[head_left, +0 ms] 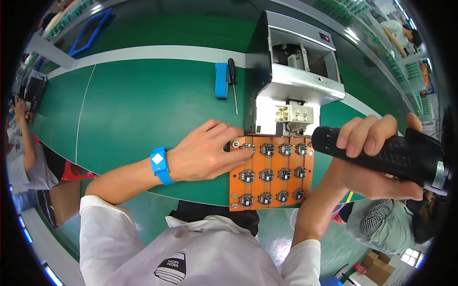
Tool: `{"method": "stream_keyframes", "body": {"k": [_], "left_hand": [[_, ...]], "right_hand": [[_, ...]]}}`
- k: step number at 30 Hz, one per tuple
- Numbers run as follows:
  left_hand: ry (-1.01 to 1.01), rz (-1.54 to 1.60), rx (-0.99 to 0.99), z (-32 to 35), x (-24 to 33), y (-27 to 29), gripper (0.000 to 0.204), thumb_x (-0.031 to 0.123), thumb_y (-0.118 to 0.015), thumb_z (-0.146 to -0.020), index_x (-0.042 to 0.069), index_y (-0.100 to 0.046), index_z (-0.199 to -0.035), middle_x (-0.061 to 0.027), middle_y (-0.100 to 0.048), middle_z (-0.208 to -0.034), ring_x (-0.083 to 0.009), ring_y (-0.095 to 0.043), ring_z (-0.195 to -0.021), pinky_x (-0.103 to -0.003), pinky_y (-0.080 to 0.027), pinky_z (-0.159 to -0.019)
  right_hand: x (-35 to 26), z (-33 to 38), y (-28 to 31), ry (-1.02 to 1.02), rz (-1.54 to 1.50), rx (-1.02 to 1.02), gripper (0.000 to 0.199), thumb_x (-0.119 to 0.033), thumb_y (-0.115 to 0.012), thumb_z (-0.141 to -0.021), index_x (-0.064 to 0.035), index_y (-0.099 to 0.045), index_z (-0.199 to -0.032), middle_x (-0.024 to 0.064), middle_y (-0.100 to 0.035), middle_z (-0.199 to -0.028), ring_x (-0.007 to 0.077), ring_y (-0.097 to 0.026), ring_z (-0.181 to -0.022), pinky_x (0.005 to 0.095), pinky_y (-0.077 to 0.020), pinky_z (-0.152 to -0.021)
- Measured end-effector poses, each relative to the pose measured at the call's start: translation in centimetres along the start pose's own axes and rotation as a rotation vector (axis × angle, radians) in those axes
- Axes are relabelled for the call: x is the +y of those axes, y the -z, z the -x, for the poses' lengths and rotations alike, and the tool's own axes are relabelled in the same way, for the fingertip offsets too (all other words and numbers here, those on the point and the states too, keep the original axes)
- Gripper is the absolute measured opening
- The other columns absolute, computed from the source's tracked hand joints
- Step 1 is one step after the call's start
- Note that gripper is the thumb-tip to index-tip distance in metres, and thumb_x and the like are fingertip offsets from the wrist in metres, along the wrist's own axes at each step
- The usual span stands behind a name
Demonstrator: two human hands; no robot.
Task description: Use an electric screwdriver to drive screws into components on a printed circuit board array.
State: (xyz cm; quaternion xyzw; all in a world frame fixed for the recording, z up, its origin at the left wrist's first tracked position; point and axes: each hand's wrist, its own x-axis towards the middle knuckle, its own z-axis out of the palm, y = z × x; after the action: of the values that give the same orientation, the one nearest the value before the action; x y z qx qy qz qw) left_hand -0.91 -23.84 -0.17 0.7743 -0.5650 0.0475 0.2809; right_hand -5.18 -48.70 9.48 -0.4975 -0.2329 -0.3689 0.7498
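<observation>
My left hand [210, 150], with a blue wrist strap [160, 164], lies at the upper left corner of an orange fixture board [256, 159]. One digit touches the corner's round dark component [247, 147]; the other fingers are bent beside the board, their tips partly hidden. Rows of similar round components [266, 175] sit in the board. My right hand [369, 159] is closed around a thick black electric screwdriver [391, 152], raised over the board's right side. Its marked collar points left; no bit shows.
A silver-and-black screw feeder [296, 76] stands just behind the board. To its left lie a black-handled screwdriver [232, 76] and a blue strap [221, 81] on the green table [143, 105]. Other people [28, 152] sit at the far left and right.
</observation>
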Motion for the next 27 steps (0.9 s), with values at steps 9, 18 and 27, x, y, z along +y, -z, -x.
{"method": "stream_keyframes", "body": {"k": [9, 18, 27], "left_hand": [[0.019, 0.043, -0.012, -0.1, 0.1, 0.3, 0.030, 0.022, -0.075, -0.085, 0.014, -0.071, -0.114, -0.0107, -0.060, -0.112, -0.0254, -0.058, -0.097, -0.038, -0.045, -0.086], [0.025, 0.034, -0.014, -0.2, 0.4, 0.4, 0.033, 0.019, -0.079, -0.081, 0.015, -0.072, -0.114, -0.0121, -0.061, -0.115, -0.0280, -0.060, -0.096, -0.039, -0.047, -0.082], [0.030, -0.044, 0.027, 0.2, 0.7, -0.1, 0.035, 0.018, -0.079, -0.080, 0.014, -0.071, -0.113, -0.0124, -0.062, -0.115, -0.0257, -0.062, -0.094, -0.038, -0.049, -0.084]], "right_hand": [[0.9, 0.9, -0.3, -0.064, 0.002, 0.009, 0.116, -0.095, -0.042, -0.076, -0.0026, -0.034, -0.146, 0.0069, -0.049, -0.072, 0.0184, -0.048, -0.049, 0.0361, -0.0462, -0.045], [1.0, 0.3, -1.6, -0.201, 0.374, 0.073, 0.122, -0.097, -0.047, -0.069, 0.0004, -0.038, -0.142, 0.0099, -0.054, -0.071, 0.0204, -0.052, -0.052, 0.0358, -0.0486, -0.050], [1.7, 2.5, -2.5, -0.360, -0.130, 0.018, 0.115, -0.097, -0.042, -0.074, -0.0032, -0.036, -0.140, 0.0086, -0.054, -0.069, 0.0204, -0.052, -0.050, 0.0365, -0.0487, -0.048]]}}
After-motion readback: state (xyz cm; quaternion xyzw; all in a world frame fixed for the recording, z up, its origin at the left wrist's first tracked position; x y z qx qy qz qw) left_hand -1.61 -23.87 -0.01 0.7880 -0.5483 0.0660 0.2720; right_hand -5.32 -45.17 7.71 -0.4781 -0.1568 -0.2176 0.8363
